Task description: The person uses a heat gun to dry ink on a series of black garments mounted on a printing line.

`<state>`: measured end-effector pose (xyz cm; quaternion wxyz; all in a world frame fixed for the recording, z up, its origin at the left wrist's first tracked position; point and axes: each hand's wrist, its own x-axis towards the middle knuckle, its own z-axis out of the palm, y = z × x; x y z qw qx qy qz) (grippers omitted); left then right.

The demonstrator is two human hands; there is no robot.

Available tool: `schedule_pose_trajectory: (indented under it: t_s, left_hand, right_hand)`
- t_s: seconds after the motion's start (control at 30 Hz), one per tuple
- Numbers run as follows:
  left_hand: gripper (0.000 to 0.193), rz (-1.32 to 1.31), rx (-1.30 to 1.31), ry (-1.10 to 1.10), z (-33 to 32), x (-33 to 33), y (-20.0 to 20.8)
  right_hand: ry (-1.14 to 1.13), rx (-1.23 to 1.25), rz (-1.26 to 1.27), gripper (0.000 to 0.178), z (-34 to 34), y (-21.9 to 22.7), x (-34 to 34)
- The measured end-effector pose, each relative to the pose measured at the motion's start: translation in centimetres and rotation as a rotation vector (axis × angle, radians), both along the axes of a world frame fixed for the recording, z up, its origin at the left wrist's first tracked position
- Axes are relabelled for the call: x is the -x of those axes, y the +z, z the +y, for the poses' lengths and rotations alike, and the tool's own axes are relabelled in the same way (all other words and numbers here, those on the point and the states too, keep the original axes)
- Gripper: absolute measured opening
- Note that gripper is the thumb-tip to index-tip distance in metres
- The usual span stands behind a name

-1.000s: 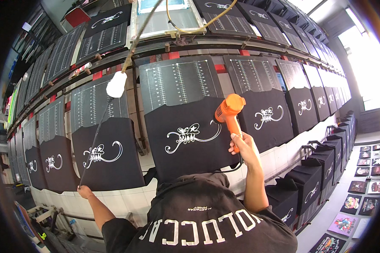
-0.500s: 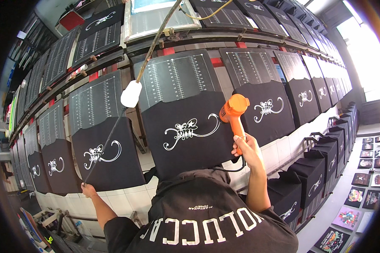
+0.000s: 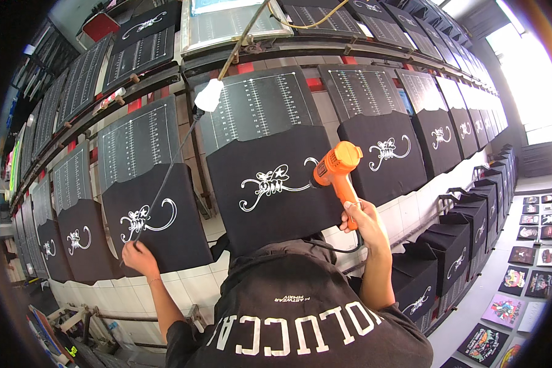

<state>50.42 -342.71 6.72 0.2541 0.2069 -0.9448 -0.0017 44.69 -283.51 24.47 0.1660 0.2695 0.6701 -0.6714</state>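
My right hand (image 3: 365, 224) is wrapped round the handle of an orange heat gun (image 3: 341, 168). Its dark nozzle points left at the white printed design (image 3: 273, 184) on the black cloth (image 3: 282, 224) in front of me, covering part of the right-hand curl. At the left, my left hand (image 3: 141, 257) pinches a thin dark cord (image 3: 176, 158). That cord slants up to a white wrapped joint (image 3: 208, 95), hanging from a cable that leaves at the top. Under my left hand lies another black cloth (image 3: 184, 236) with the same white design.
Slanted boards (image 3: 254, 104) with white ruled scales stand in long rows, most draped with printed black cloth. A framed screen (image 3: 233, 30) rests at the back. Black draped boards (image 3: 460, 242) line the right side. Colourful prints (image 3: 503, 310) lie on the floor at the right.
My left hand has moved up and right with the cord, and the white joint has shifted up and right. The heat gun has turned slightly, its nozzle now lower and further left.
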Motion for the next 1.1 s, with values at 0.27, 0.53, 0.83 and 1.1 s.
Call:
schedule_pose_trajectory:
  t_s: [0.27, 0.53, 0.83, 1.1]
  left_hand:
    - [0.028, -0.008, -0.339, -0.312, 6.8, 4.7, 2.3]
    - [0.036, 0.096, -0.196, 0.003, -0.8, 2.5, 5.4]
    - [0.055, 0.181, -0.172, 0.382, -16.8, -4.5, 9.6]
    - [0.061, 0.04, -0.176, 0.52, -21.4, -10.7, 8.6]
  right_hand:
    - [0.092, 0.013, 0.004, 0.026, -1.1, -0.6, -1.1]
    - [0.238, 0.029, 0.015, 0.028, -1.4, -0.8, -1.2]
    - [0.375, 0.059, -0.018, 0.032, -2.2, -1.0, 1.1]
    - [0.335, -0.01, 0.036, 0.03, -3.2, -1.3, 3.5]
